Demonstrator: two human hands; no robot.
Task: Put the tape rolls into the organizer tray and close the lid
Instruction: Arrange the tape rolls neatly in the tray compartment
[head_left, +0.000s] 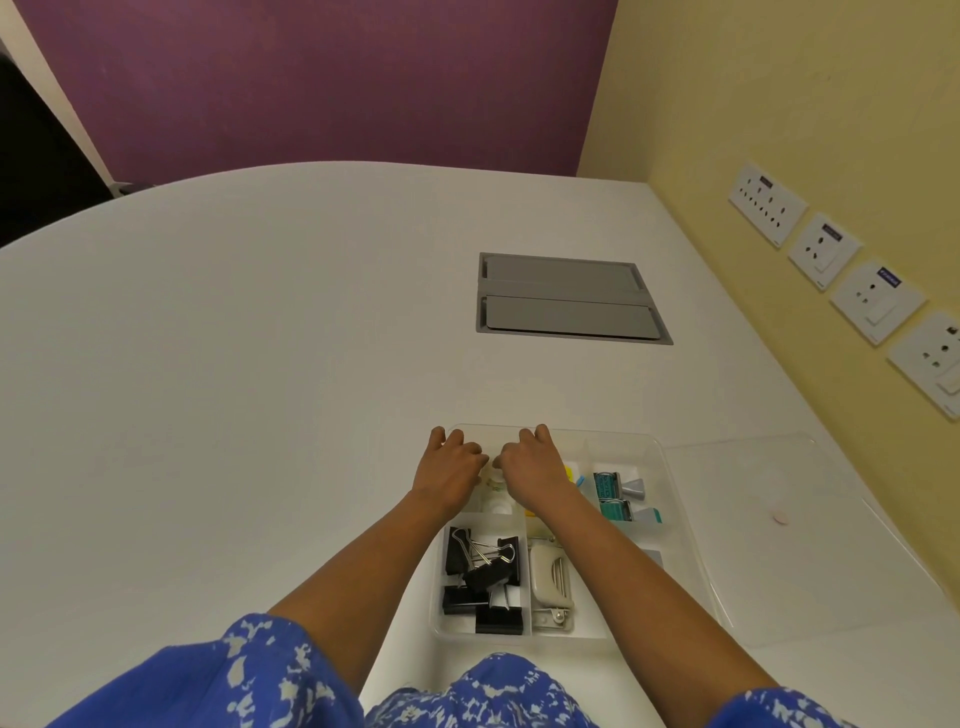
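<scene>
A clear plastic organizer tray (670, 499) lies on the white table (234, 364) in front of me. Both hands hover over its far left compartment. My left hand (449, 467) and my right hand (530, 467) are curled, fingertips nearly meeting above small pale tape rolls (493, 493) that show between them. Whether either hand grips a roll is hidden by the fingers. The clear lid (779, 545) lies flat on the table to the right of the tray, with a small round knob on it.
Black binder clips (483, 577), a beige stapler (550, 577) and teal-and-grey items (618, 499) fill other compartments. A grey cable hatch (566, 299) is set into the table farther back. The yellow wall with sockets (852, 275) runs along the right.
</scene>
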